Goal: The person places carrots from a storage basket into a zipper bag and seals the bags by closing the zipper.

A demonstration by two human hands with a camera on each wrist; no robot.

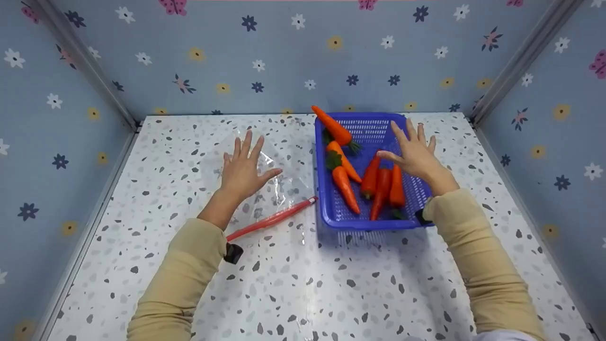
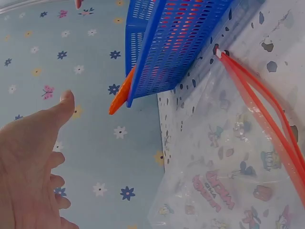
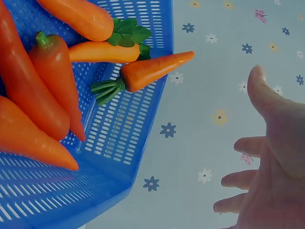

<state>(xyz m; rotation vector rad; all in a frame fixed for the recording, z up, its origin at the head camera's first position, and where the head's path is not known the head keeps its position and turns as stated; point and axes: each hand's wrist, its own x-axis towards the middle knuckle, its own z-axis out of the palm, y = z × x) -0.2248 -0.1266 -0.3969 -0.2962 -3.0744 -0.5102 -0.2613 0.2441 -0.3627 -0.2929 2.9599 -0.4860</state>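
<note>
My left hand point(image 1: 240, 176) hovers over a clear zip bag point(image 1: 292, 182), fingers spread and holding nothing. The bag lies flat with its red zip strip point(image 1: 272, 220) toward me; cartoon prints show on it in the left wrist view. To its right stands a blue plastic basket point(image 1: 374, 224) holding several carrots and red peppers point(image 1: 381, 192). One carrot point(image 1: 334, 125) leans over the back left rim, its tip sticking out. Above the basket's right side is my right hand point(image 1: 416, 154), spread, with nothing in its grasp. The right wrist view shows the green carrot tops point(image 3: 108, 90) clearly.
A white speckled table point(image 1: 293, 293) carries the bag and basket. Flower-patterned panels point(image 1: 303, 52) enclose it at the back and both sides, with metal posts point(image 1: 521, 61) in the corners. The basket's slotted walls point(image 2: 176, 52) rise beside the bag.
</note>
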